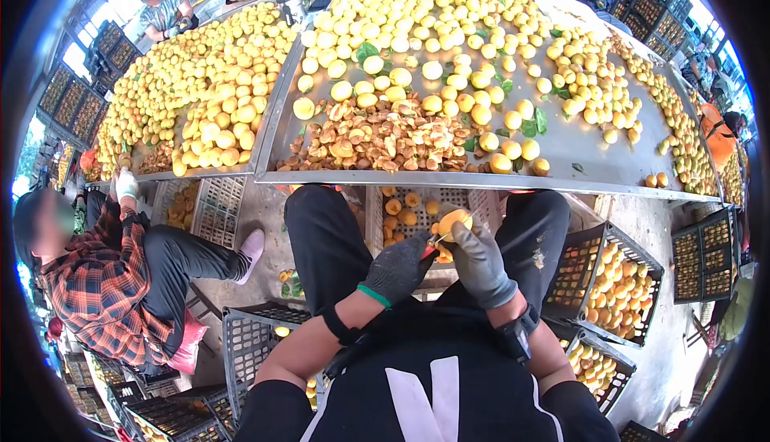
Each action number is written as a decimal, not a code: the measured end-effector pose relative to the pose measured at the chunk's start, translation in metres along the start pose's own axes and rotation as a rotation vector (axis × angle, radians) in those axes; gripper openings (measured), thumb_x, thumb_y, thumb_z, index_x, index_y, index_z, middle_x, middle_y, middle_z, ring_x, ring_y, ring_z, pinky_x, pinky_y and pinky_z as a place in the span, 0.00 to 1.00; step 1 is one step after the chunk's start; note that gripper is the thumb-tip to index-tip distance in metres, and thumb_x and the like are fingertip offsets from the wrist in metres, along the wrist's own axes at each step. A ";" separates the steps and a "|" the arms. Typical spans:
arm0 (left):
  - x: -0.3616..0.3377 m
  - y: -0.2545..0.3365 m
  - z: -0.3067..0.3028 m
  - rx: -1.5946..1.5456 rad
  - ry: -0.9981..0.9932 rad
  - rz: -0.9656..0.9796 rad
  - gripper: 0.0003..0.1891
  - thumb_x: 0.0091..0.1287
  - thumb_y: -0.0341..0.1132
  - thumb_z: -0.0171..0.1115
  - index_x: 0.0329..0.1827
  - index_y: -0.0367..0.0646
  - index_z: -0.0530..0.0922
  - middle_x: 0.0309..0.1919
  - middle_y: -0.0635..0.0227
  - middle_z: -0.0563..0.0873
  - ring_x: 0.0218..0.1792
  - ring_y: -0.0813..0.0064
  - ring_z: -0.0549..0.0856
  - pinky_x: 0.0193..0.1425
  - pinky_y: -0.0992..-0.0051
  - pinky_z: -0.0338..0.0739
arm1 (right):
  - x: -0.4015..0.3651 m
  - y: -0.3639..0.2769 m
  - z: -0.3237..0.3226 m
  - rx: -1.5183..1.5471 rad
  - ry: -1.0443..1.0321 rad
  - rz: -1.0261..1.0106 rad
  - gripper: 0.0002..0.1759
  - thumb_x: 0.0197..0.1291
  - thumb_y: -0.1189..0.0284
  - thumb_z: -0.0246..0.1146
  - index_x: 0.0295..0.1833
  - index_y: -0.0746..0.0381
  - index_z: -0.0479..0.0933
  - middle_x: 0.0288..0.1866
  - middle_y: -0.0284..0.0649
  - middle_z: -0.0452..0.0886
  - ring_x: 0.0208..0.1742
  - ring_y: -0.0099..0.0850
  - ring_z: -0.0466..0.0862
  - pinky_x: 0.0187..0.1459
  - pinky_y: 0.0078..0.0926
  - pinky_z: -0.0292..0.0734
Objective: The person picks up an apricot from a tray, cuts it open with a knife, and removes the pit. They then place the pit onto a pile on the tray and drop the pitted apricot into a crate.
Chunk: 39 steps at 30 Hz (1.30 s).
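My left hand [397, 269], in a dark knit glove with a green cuff, is closed around a small red-handled knife [430, 250]. Its blade tip meets the fruit, so little of the metal shows. My right hand [481, 269], in a grey coated glove, grips a yellow apricot [455, 221] between thumb and fingers. Both hands are close together over my lap. Beneath them a light plastic crate [374, 221] between my knees holds several orange apricots [407, 217], partly hidden by my gloves.
A metal table [481, 179] ahead bears many whole apricots [417, 25], green leaves and a heap of brownish cut pieces [385, 133]. Fruit-filled black crates [618, 281] stand at my right. A person in a plaid shirt [104, 298] sits at left; other people work around the table.
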<state>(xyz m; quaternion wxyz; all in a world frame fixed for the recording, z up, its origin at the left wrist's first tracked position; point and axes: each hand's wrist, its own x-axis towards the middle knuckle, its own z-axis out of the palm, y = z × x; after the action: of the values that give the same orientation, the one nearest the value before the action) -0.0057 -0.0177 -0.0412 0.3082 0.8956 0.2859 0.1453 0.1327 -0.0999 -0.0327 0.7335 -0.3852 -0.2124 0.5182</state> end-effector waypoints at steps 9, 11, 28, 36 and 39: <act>-0.003 0.016 -0.048 -0.276 0.087 0.017 0.27 0.61 0.49 0.65 0.58 0.41 0.73 0.33 0.50 0.84 0.36 0.50 0.84 0.37 0.58 0.78 | -0.008 -0.004 -0.008 0.189 0.192 0.379 0.21 0.68 0.50 0.53 0.50 0.56 0.71 0.40 0.37 0.79 0.32 0.26 0.78 0.30 0.19 0.72; 0.004 0.022 -0.052 -0.238 0.044 0.152 0.33 0.55 0.54 0.70 0.60 0.44 0.73 0.35 0.53 0.85 0.35 0.51 0.85 0.36 0.58 0.78 | -0.016 0.015 -0.008 -0.005 0.103 0.198 0.21 0.64 0.53 0.59 0.53 0.57 0.70 0.40 0.35 0.79 0.36 0.28 0.80 0.34 0.20 0.75; 0.023 0.013 -0.041 -0.100 0.008 0.640 0.31 0.48 0.55 0.71 0.53 0.48 0.79 0.39 0.62 0.84 0.32 0.58 0.85 0.33 0.64 0.80 | -0.023 0.019 -0.017 -1.182 -0.235 -0.486 0.22 0.53 0.68 0.65 0.55 0.62 0.74 0.52 0.45 0.77 0.55 0.44 0.77 0.59 0.38 0.70; 0.017 0.023 -0.059 0.074 -0.188 0.672 0.26 0.49 0.46 0.70 0.54 0.55 0.79 0.40 0.65 0.83 0.31 0.60 0.84 0.32 0.65 0.78 | -0.024 -0.007 -0.003 -0.725 -0.384 -0.049 0.25 0.50 0.73 0.69 0.55 0.63 0.73 0.48 0.44 0.80 0.48 0.40 0.82 0.52 0.28 0.76; 0.020 0.023 -0.054 0.010 -0.123 0.688 0.27 0.47 0.43 0.70 0.55 0.56 0.80 0.37 0.65 0.83 0.31 0.59 0.84 0.32 0.65 0.78 | -0.026 -0.023 0.010 -0.848 -0.367 -0.174 0.24 0.49 0.72 0.69 0.53 0.64 0.73 0.46 0.45 0.79 0.48 0.40 0.82 0.50 0.29 0.76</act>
<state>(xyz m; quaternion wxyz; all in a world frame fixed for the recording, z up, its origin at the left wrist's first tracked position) -0.0036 0.0047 0.0164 0.2534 0.9481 -0.0509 0.1850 0.1294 -0.1246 -0.0062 0.5025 -0.5335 -0.5631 0.3819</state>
